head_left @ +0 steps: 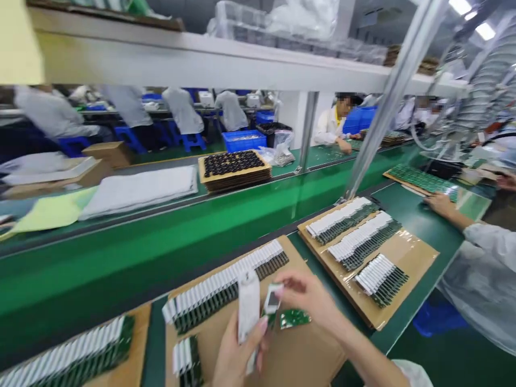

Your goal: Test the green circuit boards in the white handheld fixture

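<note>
My left hand [242, 344] is closed around a white strip-like piece [249, 303] that stands up from its fingers. Beside it, my right hand [304, 295] pinches a small white-framed module with a dark window [273, 299], just right of the strip. A green circuit board [295, 318] shows below my right hand, over the cardboard sheet [302, 355]. Behind both hands runs a long row of white and dark green pieces [226, 282]. A short group of similar pieces [187, 360] lies left of my left hand.
Another cardboard sheet [419, 250] with three rows of pieces lies right; one more [139, 338] is at lower left. A green ledge [161, 236] and metal post [395, 91] stand ahead. At right, a person's hand [441, 204] touches a green panel [423, 180].
</note>
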The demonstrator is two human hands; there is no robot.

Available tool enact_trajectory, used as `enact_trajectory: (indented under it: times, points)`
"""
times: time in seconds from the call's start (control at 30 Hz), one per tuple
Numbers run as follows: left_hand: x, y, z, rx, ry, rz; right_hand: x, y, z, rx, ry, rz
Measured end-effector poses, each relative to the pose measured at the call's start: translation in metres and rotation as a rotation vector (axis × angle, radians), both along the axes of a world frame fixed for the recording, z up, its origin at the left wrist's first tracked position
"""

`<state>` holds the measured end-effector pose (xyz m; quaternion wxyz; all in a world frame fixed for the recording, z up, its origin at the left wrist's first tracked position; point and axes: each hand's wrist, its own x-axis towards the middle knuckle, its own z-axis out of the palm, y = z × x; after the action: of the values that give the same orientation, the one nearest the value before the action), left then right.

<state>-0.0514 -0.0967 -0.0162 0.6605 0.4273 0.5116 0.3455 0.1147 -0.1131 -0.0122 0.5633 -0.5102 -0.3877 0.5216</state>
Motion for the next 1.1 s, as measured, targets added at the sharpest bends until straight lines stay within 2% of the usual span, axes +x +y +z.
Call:
enact_trajectory:
  times: [0.1, 0.23, 0.4, 0.67, 0.8, 0.9, 1.0, 1.1]
  points:
    - [0.002, 0.007, 0.004, 0.031, -0.060, -0.129, 0.009, 0.007, 0.015, 0.060, -0.064, -0.125]
    - [0.006, 0.005, 0.006, 0.040, -0.163, -0.189, 0.005, 0.010, 0.017, 0.094, -0.164, -0.076]
    - [0.008, -0.002, 0.008, 0.059, -0.216, -0.256, -0.006, 0.009, 0.015, 0.149, -0.404, -0.065]
    - [0.012, -0.011, 0.011, 0.092, -0.292, -0.267, -0.007, 0.001, 0.013, 0.305, -0.739, -0.188]
    - [0.016, -0.022, 0.013, 0.049, -0.335, -0.214, -0.004, -0.008, 0.017, 0.304, -0.763, -0.086]
    - [0.019, -0.029, 0.016, -0.008, -0.354, -0.165, -0.003, -0.014, 0.028, 0.273, -0.758, -0.007]
    - [0.020, -0.034, 0.021, -0.030, -0.358, -0.147, -0.003, -0.020, 0.041, 0.238, -0.758, 0.026]
    - [0.021, -0.037, 0.026, -0.028, -0.360, -0.146, -0.002, -0.022, 0.047, 0.250, -0.760, 0.026]
